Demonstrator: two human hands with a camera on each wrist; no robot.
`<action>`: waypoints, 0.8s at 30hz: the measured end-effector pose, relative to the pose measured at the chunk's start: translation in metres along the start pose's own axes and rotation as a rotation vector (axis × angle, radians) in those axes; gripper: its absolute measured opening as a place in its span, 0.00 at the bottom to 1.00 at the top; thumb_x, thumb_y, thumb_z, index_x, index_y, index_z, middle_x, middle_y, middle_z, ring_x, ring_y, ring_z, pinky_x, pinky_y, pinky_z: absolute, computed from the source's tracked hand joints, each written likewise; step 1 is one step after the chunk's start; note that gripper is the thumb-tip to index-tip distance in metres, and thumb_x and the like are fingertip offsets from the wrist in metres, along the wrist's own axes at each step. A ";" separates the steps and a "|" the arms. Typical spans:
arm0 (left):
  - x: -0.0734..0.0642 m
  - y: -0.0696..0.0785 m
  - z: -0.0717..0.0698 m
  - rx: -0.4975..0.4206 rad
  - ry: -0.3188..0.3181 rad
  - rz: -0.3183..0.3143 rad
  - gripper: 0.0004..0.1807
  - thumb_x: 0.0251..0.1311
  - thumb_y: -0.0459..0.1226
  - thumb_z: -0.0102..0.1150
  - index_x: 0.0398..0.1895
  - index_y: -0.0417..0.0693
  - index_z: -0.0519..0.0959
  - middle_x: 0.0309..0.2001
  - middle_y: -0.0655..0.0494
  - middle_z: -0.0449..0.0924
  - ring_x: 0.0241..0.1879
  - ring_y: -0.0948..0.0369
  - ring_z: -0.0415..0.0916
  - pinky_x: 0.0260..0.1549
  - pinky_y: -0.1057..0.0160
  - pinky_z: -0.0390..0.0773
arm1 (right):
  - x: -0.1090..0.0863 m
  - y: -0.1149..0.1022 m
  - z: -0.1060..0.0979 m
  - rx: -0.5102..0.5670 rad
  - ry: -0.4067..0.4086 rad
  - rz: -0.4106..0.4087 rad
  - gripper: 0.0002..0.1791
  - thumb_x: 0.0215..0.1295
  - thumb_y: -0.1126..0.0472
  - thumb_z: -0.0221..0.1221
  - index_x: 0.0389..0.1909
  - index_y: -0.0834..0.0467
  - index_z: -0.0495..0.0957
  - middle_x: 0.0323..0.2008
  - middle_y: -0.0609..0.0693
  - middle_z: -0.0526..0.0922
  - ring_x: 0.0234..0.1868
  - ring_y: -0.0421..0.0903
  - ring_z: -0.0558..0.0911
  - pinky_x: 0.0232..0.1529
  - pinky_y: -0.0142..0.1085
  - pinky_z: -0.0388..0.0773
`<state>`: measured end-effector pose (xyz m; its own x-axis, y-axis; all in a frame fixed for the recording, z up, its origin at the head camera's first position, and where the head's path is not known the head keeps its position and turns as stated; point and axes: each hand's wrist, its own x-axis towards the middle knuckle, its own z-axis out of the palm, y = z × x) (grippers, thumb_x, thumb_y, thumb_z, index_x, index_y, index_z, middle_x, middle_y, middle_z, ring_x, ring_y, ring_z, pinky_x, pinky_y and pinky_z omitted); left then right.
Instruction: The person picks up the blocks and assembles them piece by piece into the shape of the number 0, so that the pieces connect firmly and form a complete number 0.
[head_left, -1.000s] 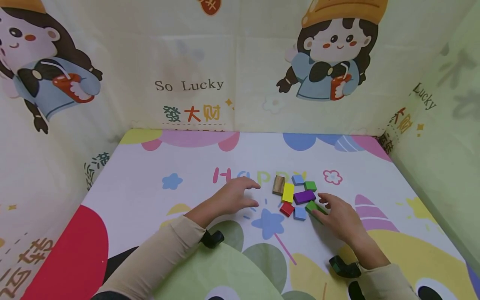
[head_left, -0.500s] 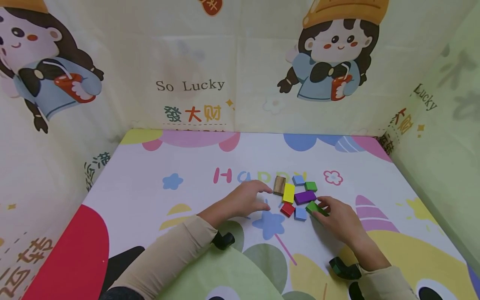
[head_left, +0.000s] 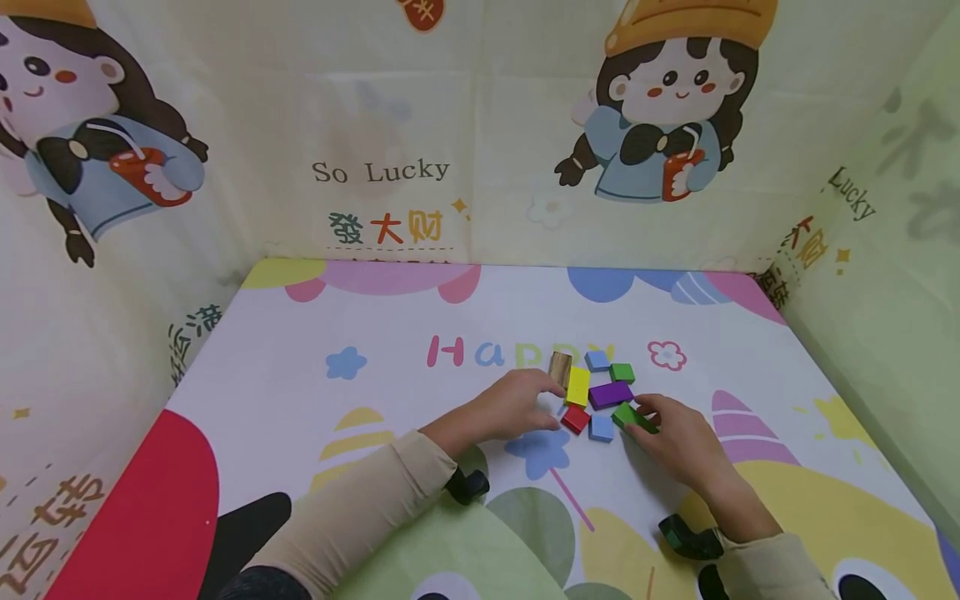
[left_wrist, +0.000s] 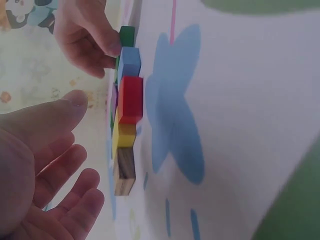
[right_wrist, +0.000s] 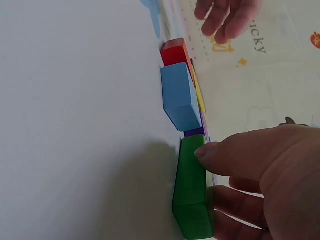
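Note:
In the head view my left hand [head_left: 513, 406], thumb apart from the fingers, hovers at the left side of the blocks with nothing in its grasp. Its fingertips overlap the wood-grain block [head_left: 560, 369] and come up to the yellow block [head_left: 577, 387]; its thumb is close to the red block [left_wrist: 131, 100]. At the cluster's right, my right hand [head_left: 678, 433] pinches a long green block [right_wrist: 191, 185], thumb on the near side and fingers behind it. A purple block [head_left: 611, 395] and a light blue block [right_wrist: 180, 95] lie beside that green block.
Another blue block [head_left: 597, 361] and a smaller green block [head_left: 622, 372] lie at the back of the cluster. All rest on a table with a printed cover [head_left: 450, 317]. Patterned cloth walls [head_left: 510, 225] rise at the back and both sides.
My left hand has moved right, from beside the cluster to its left edge at the wood-grain block. My right hand has stayed at the long green block, and the blocks have hardly moved.

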<state>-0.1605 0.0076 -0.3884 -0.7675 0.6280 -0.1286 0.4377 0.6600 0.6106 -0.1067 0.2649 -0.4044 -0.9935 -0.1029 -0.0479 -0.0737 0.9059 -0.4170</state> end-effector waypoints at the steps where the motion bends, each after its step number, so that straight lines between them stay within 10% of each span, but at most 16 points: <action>1: 0.001 0.001 0.001 0.004 0.000 0.004 0.26 0.59 0.42 0.72 0.61 0.51 0.80 0.59 0.59 0.78 0.61 0.60 0.70 0.57 0.64 0.72 | 0.000 0.000 0.000 0.001 -0.002 0.002 0.30 0.61 0.56 0.69 0.59 0.69 0.75 0.47 0.63 0.82 0.45 0.59 0.81 0.45 0.54 0.80; 12: 0.012 0.012 0.013 0.041 -0.017 0.012 0.25 0.57 0.42 0.74 0.58 0.52 0.82 0.53 0.61 0.80 0.54 0.63 0.72 0.47 0.71 0.74 | -0.001 0.000 0.002 0.008 0.007 -0.020 0.27 0.61 0.57 0.69 0.56 0.68 0.77 0.44 0.59 0.83 0.43 0.56 0.81 0.44 0.52 0.80; 24: 0.011 0.017 0.020 -0.128 -0.127 0.002 0.26 0.56 0.41 0.75 0.60 0.53 0.82 0.42 0.67 0.80 0.41 0.70 0.74 0.40 0.74 0.75 | -0.002 -0.002 0.002 0.006 0.018 -0.029 0.26 0.60 0.58 0.69 0.55 0.67 0.78 0.44 0.59 0.83 0.42 0.56 0.81 0.43 0.52 0.81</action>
<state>-0.1524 0.0334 -0.3950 -0.6977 0.6817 -0.2200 0.3695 0.6057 0.7047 -0.1041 0.2626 -0.4055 -0.9924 -0.1218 -0.0195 -0.1022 0.9000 -0.4238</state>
